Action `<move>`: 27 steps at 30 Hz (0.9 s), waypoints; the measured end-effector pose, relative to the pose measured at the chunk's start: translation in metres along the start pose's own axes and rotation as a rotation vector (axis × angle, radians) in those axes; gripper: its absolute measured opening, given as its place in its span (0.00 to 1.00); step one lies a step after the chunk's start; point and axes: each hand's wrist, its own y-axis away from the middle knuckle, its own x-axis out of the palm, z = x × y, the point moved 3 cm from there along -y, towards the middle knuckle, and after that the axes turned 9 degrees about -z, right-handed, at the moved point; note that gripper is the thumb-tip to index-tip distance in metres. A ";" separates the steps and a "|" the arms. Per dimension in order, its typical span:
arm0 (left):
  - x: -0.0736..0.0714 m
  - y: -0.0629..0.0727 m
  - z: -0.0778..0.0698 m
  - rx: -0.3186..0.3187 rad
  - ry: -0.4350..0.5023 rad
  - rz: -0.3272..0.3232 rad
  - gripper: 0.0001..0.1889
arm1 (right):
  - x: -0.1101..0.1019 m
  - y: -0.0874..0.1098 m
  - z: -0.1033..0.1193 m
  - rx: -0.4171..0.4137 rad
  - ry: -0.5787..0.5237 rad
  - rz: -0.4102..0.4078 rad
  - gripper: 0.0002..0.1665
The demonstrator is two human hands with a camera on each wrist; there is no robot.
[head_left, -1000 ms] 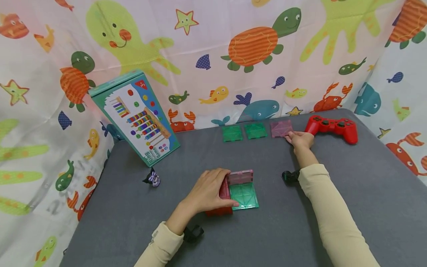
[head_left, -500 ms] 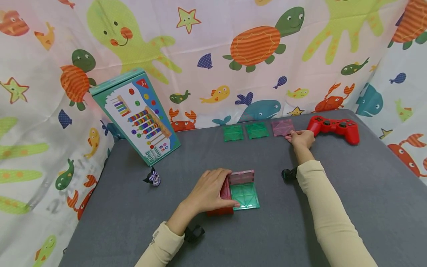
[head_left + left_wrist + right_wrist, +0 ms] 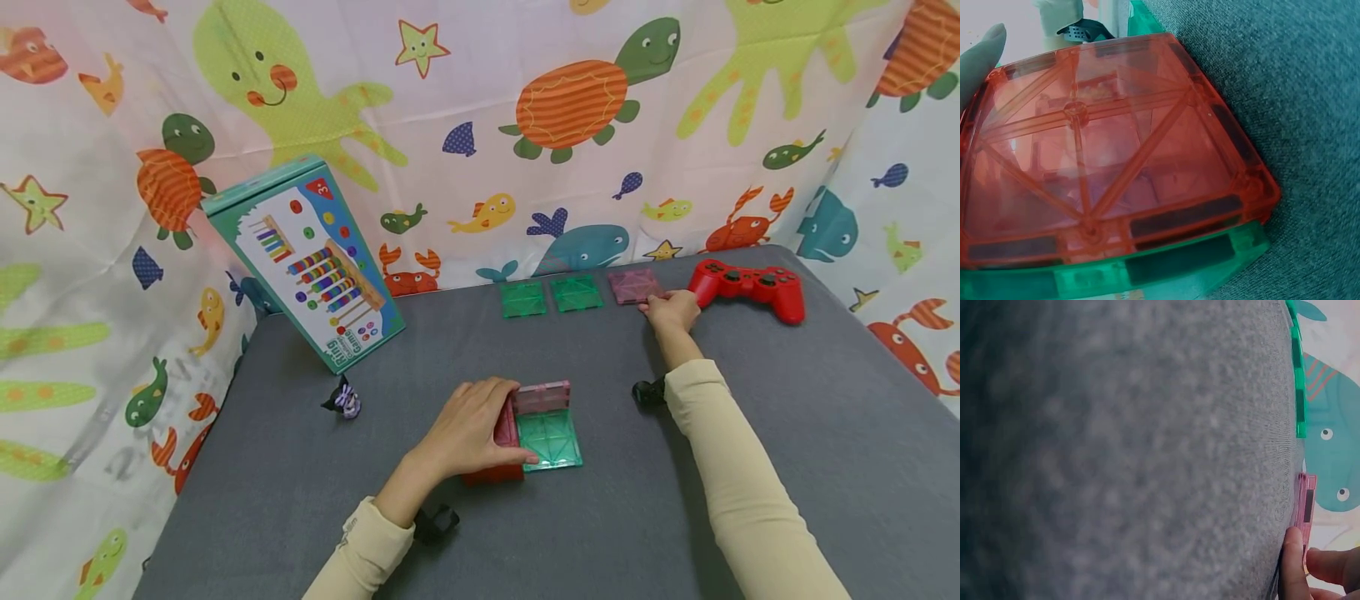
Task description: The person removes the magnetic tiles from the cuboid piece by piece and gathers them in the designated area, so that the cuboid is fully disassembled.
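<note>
In the head view my left hand (image 3: 468,429) holds a small structure of translucent magnetic tiles, fingers over its far side and thumb along the near side. A red tile (image 3: 1104,156) faces the left wrist camera, with a green edge below it. Right of the hand lies a green tile (image 3: 550,440), and a pink tile (image 3: 542,397) stands upright at its back edge. Near the back of the table my right hand (image 3: 672,312) pinches the near right corner of another pink tile (image 3: 633,286). The right wrist view shows that tile (image 3: 1307,503) between thumb and finger.
Two green tiles (image 3: 523,299) lie left of the pinched one. A red game controller (image 3: 746,288) sits just right of my right hand. At the left stand a toy box (image 3: 307,267) and a small figurine (image 3: 343,400). A printed curtain (image 3: 450,167) borders the table (image 3: 600,533).
My right hand has shifted slightly left and away from me. The pinched pink tile's near edge has moved a little right and farther back. My left hand holds still on the structure.
</note>
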 end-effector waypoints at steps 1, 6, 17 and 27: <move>0.000 0.000 0.000 0.000 0.001 -0.003 0.46 | -0.001 0.001 0.001 -0.016 0.025 -0.002 0.22; 0.000 0.002 0.002 0.001 -0.006 -0.014 0.46 | -0.004 0.010 0.009 -0.112 0.110 0.040 0.24; -0.002 0.004 0.004 0.003 -0.024 -0.009 0.47 | -0.005 0.066 0.049 -0.420 -0.321 0.598 0.35; -0.004 0.001 0.003 0.010 0.013 0.013 0.47 | -0.015 0.118 0.025 -0.667 -0.341 1.060 0.26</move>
